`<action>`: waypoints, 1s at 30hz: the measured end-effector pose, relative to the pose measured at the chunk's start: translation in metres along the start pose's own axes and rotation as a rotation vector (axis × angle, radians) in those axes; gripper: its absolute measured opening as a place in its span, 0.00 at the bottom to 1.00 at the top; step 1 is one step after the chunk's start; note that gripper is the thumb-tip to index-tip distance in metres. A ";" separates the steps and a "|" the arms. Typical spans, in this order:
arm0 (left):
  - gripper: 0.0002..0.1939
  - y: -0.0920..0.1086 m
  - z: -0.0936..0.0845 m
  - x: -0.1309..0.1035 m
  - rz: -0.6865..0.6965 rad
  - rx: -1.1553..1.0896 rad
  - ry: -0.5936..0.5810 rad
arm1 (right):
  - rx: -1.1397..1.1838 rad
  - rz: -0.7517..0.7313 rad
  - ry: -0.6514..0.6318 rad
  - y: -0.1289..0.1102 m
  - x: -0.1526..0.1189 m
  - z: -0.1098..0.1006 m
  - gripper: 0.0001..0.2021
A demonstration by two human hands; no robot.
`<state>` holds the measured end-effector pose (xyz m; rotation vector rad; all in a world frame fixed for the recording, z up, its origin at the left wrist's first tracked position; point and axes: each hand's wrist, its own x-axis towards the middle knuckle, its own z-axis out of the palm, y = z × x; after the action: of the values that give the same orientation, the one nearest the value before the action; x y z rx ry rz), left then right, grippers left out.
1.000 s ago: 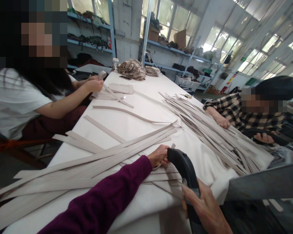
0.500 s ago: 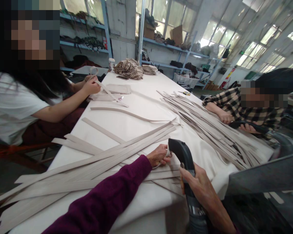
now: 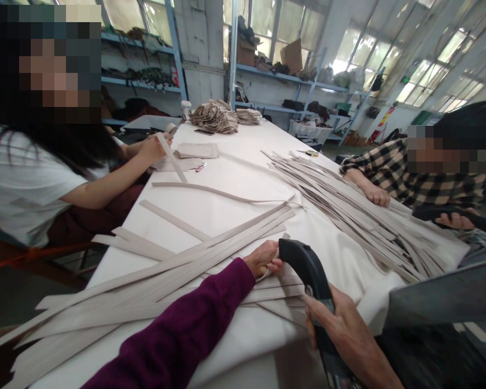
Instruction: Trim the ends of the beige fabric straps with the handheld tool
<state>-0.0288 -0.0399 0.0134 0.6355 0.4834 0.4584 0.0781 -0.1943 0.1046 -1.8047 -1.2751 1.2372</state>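
Observation:
My left hand (image 3: 264,258), in a purple sleeve, is closed on a beige strip (image 3: 284,236) near the middle of the white table (image 3: 243,167). Right against its fingertips is the nozzle end of a black curved handheld tool (image 3: 305,259). My right hand (image 3: 336,319) wraps round the tool's handle. Long beige strips (image 3: 186,256) lie crossed on the table to the left of and beneath my left hand. How much of the held strip is under the nozzle cannot be made out.
A person in white (image 3: 36,189) at the left holds a strip. Another person in a checked shirt (image 3: 376,167) holds a black tool at the right, beside a pile of strips (image 3: 340,205). Bundled fabric (image 3: 214,116) lies at the far end. A grey metal edge (image 3: 445,292) is at the right.
My right hand and the black tool's handle have shifted slightly right and down. The person at the left has moved their strip, and the other person's black tool has moved right.

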 end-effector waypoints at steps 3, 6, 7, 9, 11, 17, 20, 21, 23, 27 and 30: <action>0.01 -0.003 -0.001 -0.002 0.000 0.051 -0.041 | 0.011 -0.085 0.075 0.002 0.021 0.001 0.11; 0.04 -0.002 -0.008 0.001 -0.045 0.011 -0.082 | -0.007 -0.130 0.154 0.003 0.033 -0.007 0.10; 0.05 -0.001 -0.011 0.002 -0.047 -0.008 -0.074 | -0.010 -0.111 0.165 0.003 0.032 -0.010 0.11; 0.05 0.002 -0.015 0.005 -0.043 -0.046 -0.040 | -0.008 -0.050 0.166 0.002 0.026 -0.016 0.12; 0.04 0.005 -0.016 0.005 -0.052 -0.081 -0.019 | -0.015 0.005 0.168 0.001 0.015 -0.019 0.13; 0.24 0.010 -0.007 -0.002 0.048 -0.100 -0.036 | -0.035 0.010 0.187 -0.002 -0.007 -0.015 0.13; 0.21 0.009 -0.003 -0.004 0.167 -0.054 -0.012 | -0.017 0.027 0.167 -0.002 -0.011 -0.013 0.13; 0.17 0.008 -0.003 -0.004 0.201 -0.045 -0.002 | -0.018 0.033 0.155 -0.002 -0.011 -0.013 0.13; 0.12 0.006 -0.005 -0.002 0.245 -0.056 0.020 | -0.028 0.032 0.137 0.000 -0.012 -0.013 0.13; 0.13 0.004 -0.013 0.002 0.225 -0.151 0.062 | -0.051 0.010 0.135 0.004 -0.014 -0.011 0.13; 0.14 0.004 -0.015 0.004 0.196 -0.209 0.030 | -0.036 -0.006 0.094 0.008 -0.014 -0.004 0.12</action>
<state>-0.0348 -0.0284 0.0044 0.4764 0.3969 0.6957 0.0836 -0.2100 0.1040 -1.8607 -1.2559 1.1193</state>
